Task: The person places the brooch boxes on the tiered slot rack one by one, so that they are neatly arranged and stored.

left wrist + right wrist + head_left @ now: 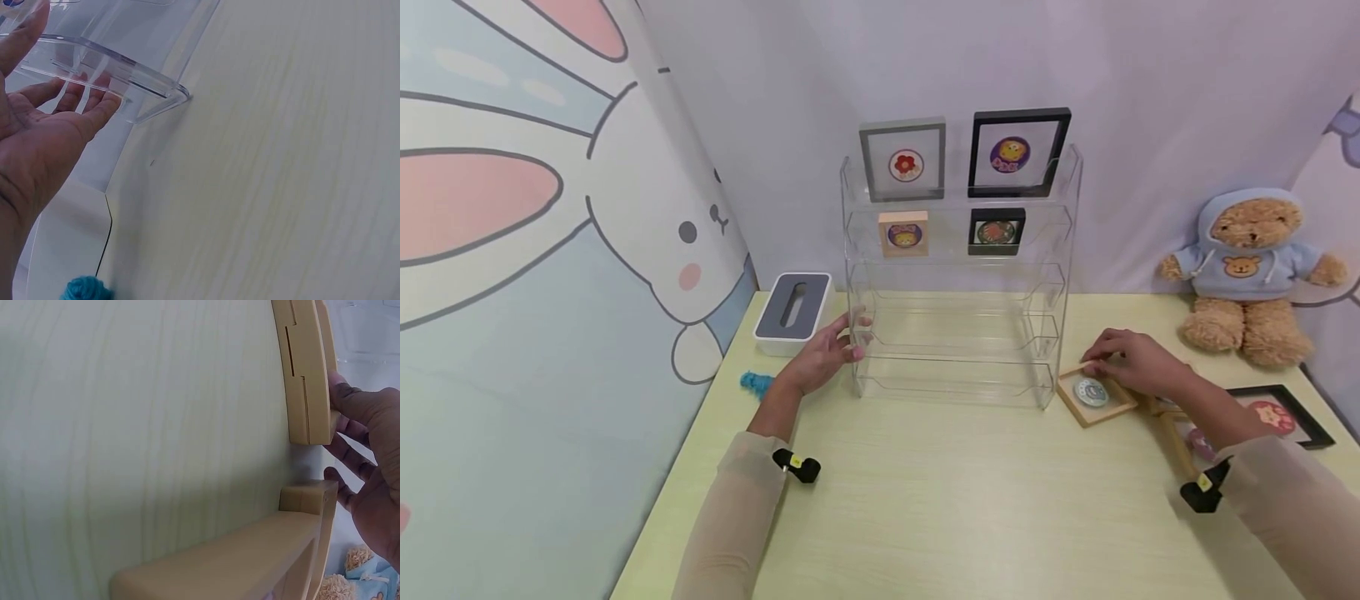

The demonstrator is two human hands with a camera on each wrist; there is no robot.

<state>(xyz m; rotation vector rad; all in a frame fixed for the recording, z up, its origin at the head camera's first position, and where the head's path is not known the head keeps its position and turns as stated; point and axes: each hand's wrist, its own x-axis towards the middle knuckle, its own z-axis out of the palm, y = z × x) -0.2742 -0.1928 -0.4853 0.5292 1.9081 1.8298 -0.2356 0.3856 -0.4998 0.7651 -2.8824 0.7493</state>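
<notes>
From my remote seat I read the left hand (822, 360) as a brace: thumb and fingers well spread, loosely bent at the left side panel of the clear, stepped acrylic display rack (955, 360), its fingertips seemingly touching the plastic. I see no clenched hold there; probably a light touch low down is enough to stop such a light stand sliding.

My right hand (1131, 358) is closed in a pinch on a square, pale wooden frame (1110, 413) with a round, pale blue badge (1091, 392). The thumb sits over the far rail with the fingers behind, a hold I judge useful because it leaves the badge uncovered. That frame is at table level, just beside the rack's right front foot; I can't tell whether any edge is lifted.

On the rack, the 2 larger frames, 1 grey plastic-looking (906, 160) and 1 black square (1017, 154), stand on the top tier, with a small pale wooden frame (903, 233) and a small black frame (997, 232) on the tier below. I take that order as letting every face show forward. At least 1 more pale wooden frame (1177, 446) and a flat black frame (1276, 415) lie near my right forearm, presumably for easy reach.
</notes>
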